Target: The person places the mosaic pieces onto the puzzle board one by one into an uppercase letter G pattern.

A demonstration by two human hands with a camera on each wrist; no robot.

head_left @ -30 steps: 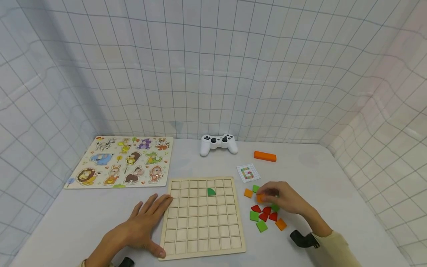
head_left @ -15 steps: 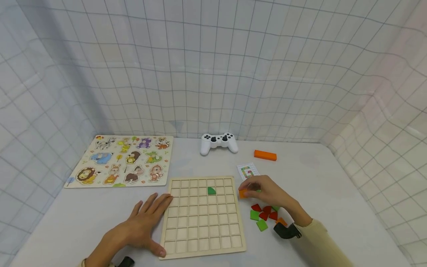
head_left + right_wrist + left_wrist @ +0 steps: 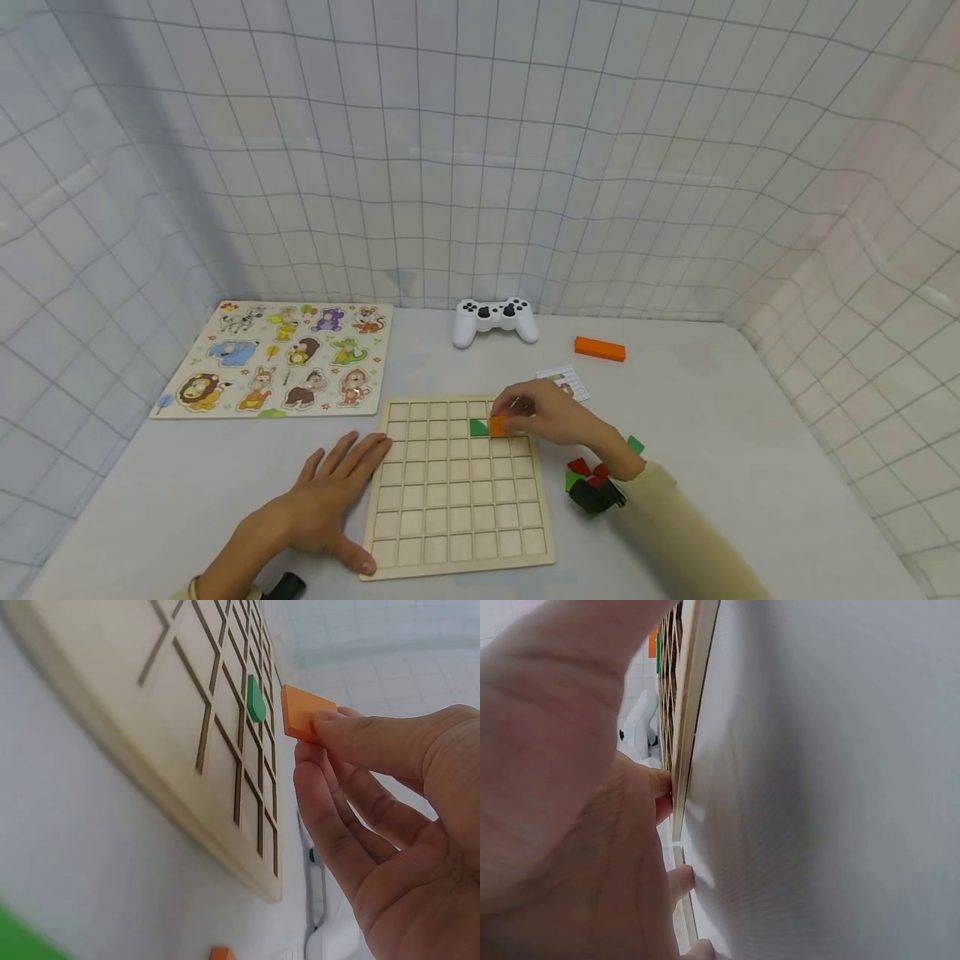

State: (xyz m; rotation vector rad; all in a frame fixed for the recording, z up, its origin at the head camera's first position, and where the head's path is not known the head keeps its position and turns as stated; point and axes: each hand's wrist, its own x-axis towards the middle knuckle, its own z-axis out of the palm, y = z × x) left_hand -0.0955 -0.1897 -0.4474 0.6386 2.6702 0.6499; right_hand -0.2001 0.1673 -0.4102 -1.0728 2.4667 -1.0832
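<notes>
My right hand (image 3: 551,414) pinches an orange square tile (image 3: 497,427) over the upper right part of a wooden grid board (image 3: 459,500). In the right wrist view the orange tile (image 3: 300,712) is held by its edge between thumb and fingers, apart from the board (image 3: 187,757). A green quarter-round piece (image 3: 477,428) sits in a cell just left of the tile. My left hand (image 3: 318,510) is spread beside the board, thumb at its near left corner and fingertips along its left edge. The left wrist view shows fingers touching the board's rim (image 3: 691,705).
Right of the board lie red pieces (image 3: 578,467) and a green tile (image 3: 635,444), partly hidden by my right forearm. Behind stand a pattern card (image 3: 572,383), an orange bar (image 3: 600,349) and a white game controller (image 3: 495,320). An animal puzzle board (image 3: 273,358) lies at the left back.
My right hand has carried the orange tile left from the loose pieces to over the board, beside the green piece. The left hand has stayed at the board's edge.
</notes>
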